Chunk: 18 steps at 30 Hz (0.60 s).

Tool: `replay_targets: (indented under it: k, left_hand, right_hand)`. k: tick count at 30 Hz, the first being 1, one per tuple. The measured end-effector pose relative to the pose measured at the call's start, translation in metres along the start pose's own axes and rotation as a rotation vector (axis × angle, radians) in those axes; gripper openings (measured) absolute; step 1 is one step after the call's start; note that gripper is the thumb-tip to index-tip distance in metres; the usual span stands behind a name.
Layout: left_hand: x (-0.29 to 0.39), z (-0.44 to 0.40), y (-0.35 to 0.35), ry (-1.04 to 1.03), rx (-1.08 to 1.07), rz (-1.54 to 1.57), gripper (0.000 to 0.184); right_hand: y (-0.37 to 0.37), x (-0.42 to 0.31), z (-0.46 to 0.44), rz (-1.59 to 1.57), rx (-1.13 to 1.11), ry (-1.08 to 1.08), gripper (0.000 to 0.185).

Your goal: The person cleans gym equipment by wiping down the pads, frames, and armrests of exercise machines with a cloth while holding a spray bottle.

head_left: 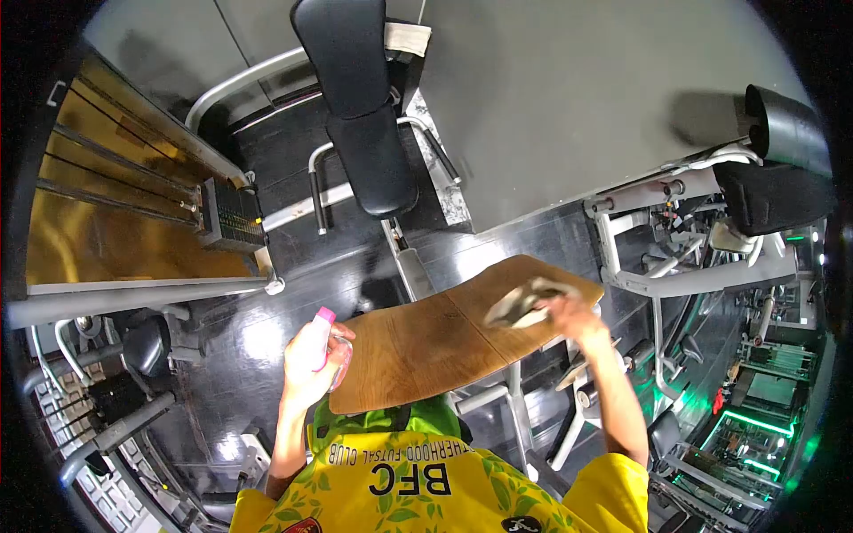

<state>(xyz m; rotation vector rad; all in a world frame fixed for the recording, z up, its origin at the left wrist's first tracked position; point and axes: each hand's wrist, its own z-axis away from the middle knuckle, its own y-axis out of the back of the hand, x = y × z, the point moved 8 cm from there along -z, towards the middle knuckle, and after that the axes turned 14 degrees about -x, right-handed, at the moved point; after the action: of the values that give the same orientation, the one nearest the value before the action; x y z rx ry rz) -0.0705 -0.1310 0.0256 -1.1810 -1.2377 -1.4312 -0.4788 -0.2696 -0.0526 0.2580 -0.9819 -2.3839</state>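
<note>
A curved wooden board (418, 346) stretches across in front of my body, tilted up toward the right. My left hand (311, 355) is wrapped round a spray bottle with a pink and white head (325, 318), beside the board's left end. Part of the bottle is hidden by my fingers. At the other end, my right hand (577, 322) grips a crumpled, light and dark cloth (526, 304), which lies against the wood and is slightly blurred.
A black padded seat (364, 151) on a grey frame stands ahead. To the left is a weight stack (233, 213) with a bronze panel. Another machine (693, 275) with a black pad stands at right. Metal tubes (511, 400) run beneath the board over a dark, shiny floor.
</note>
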Motion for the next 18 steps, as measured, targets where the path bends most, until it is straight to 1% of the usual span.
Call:
replay_targets:
  k: [1, 3, 4, 5, 6, 7, 8, 9, 10, 11, 13, 15, 16, 17, 18]
  left_hand:
    - [-0.001, -0.001, -0.003, 0.03, -0.031, 0.075, 0.034]
    - [0.0, -0.005, -0.008, 0.01, -0.04, 0.103, 0.033]
    - [0.001, -0.006, -0.01, -0.005, -0.046, 0.133, 0.032]
    - [-0.001, -0.007, -0.013, -0.005, -0.043, 0.132, 0.032]
    - [0.001, -0.008, -0.014, -0.069, -0.032, 0.064, 0.034]
    - [0.006, -0.009, -0.014, -0.133, -0.022, -0.005, 0.035]
    - [0.007, -0.009, -0.014, -0.133, -0.022, -0.005, 0.035]
    - [0.004, -0.009, -0.015, -0.08, -0.034, 0.069, 0.036]
    - [0.0, -0.009, -0.017, -0.027, -0.048, 0.144, 0.036]
    - [-0.001, -0.011, -0.018, -0.027, -0.047, 0.145, 0.036]
    - [-0.001, -0.014, -0.02, -0.018, -0.041, 0.117, 0.038]
    - [0.002, -0.017, -0.022, -0.041, -0.019, 0.104, 0.035]
    - [0.004, -0.017, -0.02, -0.064, 0.003, 0.09, 0.032]
    - [0.005, -0.015, -0.018, -0.062, 0.004, 0.087, 0.032]
    - [0.002, -0.014, -0.018, -0.024, -0.014, 0.114, 0.028]
  right_hand:
    - [0.006, 0.033, -0.001, 0.028, -0.095, -0.226, 0.028]
    - [-0.003, 0.089, -0.018, 0.054, 0.125, -0.231, 0.028]
    - [-0.012, 0.091, -0.028, 0.054, 0.127, -0.229, 0.028]
    - [-0.019, 0.089, -0.035, 0.191, 0.094, -0.276, 0.028]
    - [-0.025, 0.09, -0.041, 0.328, 0.06, -0.323, 0.028]
    - [-0.009, 0.054, -0.04, 0.257, -0.031, -0.162, 0.026]
    - [0.01, 0.018, -0.035, 0.187, -0.122, -0.001, 0.024]
    - [-0.082, 0.054, -0.076, -0.074, -0.141, 0.013, 0.027]
    - [0.007, -0.025, -0.032, -0.261, -0.229, 0.166, 0.033]
    - [0.011, -0.048, -0.025, -0.343, -0.284, 0.296, 0.042]
    - [0.011, -0.057, -0.016, -0.433, -0.374, 0.416, 0.048]
    - [-0.015, -0.012, -0.032, -0.244, -0.216, 0.361, 0.049]
    - [-0.013, 0.006, -0.035, -0.119, -0.144, 0.338, 0.043]
    - [-0.01, 0.031, -0.041, -0.062, -0.241, 0.094, 0.04]
    - [-0.005, 0.055, -0.04, -0.002, -0.334, -0.153, 0.038]
